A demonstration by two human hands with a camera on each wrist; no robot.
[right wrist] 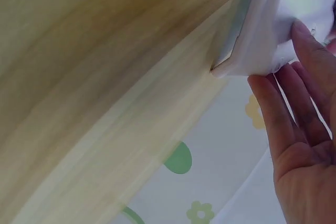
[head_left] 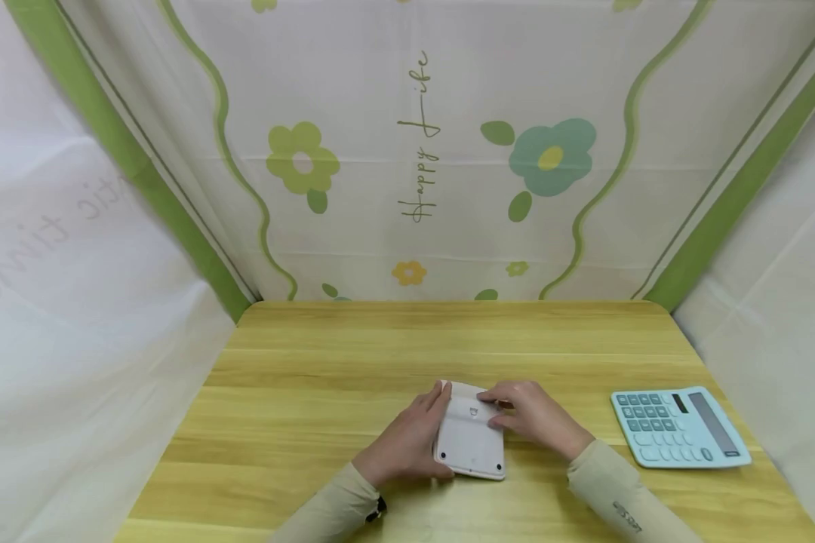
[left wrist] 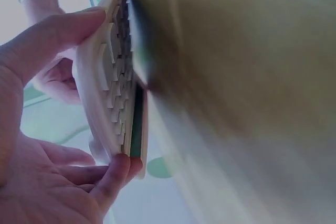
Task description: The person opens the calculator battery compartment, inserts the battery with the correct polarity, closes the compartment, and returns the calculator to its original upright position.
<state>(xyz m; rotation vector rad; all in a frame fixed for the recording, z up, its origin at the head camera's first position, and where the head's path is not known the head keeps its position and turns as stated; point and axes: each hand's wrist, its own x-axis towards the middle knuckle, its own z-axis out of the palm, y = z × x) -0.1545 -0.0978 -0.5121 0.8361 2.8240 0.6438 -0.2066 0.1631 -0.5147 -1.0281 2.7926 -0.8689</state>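
Note:
A white calculator (head_left: 472, 445) is held back side up over the wooden table, tilted. My left hand (head_left: 414, 437) grips it by its left side, thumb and fingers apart along the edge. In the left wrist view, the keys (left wrist: 107, 66) and dark display (left wrist: 136, 129) face the table. At the upper right of the calculator's back is my right hand (head_left: 530, 415), its thumb and forefinger bent against the casing. The right wrist view shows the right thumb (right wrist: 310, 43) on the pale back, with the other fingers by the raised end.
A light blue calculator (head_left: 679, 428) lies face up on the right part of the wooden table (head_left: 299, 385). A white curtain (head_left: 353, 226) with printed flowers hangs behind the far edge. White cloth (head_left: 47, 339) hangs on both sides.

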